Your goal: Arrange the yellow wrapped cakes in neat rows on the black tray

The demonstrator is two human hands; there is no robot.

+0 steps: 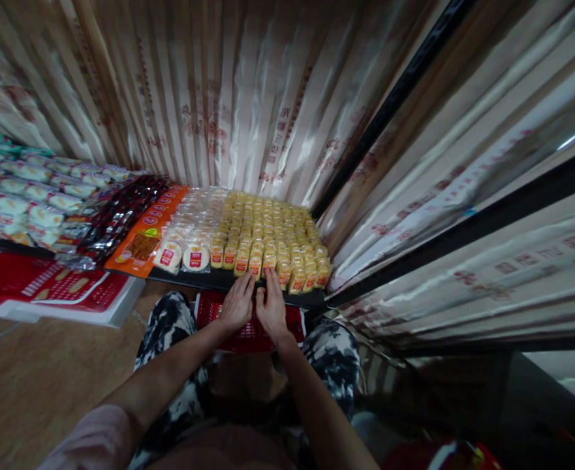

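Note:
A low dark shelf carries many small yellow wrapped snack packets in tight rows. My left hand and my right hand reach side by side to the front row. Their fingertips touch the nearest yellow packets at the shelf's front edge. Both hands have their fingers stretched forward and pressed on the packets; neither is seen lifting one. Below my hands sits a red plastic basket between my knees.
Left of the yellow packets lie clear-wrapped round cakes, orange packs, dark packs and white-green packs. A red carton stands at the left. Plastic-wrapped shelving rises behind and to the right. The floor is brown.

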